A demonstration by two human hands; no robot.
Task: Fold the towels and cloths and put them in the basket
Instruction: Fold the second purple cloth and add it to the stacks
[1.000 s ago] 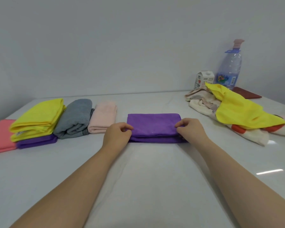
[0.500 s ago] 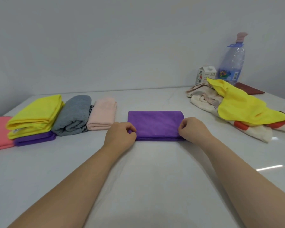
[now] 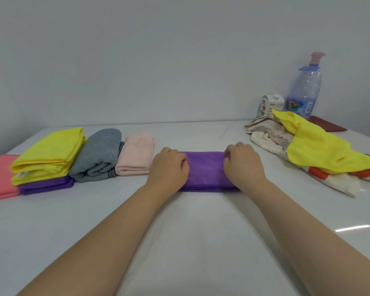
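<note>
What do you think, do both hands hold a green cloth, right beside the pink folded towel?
No, the colour is wrong. In the head view, the left hand and the right hand hold a purple cloth, not a green one. It does lie right beside the pink folded towel.

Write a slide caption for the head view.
The left hand and right hand grip a folded purple cloth on the table, between folded towels and an unfolded pile.

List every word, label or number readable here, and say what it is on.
Nothing is clear enough to quote.
On the carton: printed text and a red mark, too blurred to read.
On the water bottle: a label with a barcode, too small to read.
On the folded yellow towel: a small tag, unreadable.
</note>
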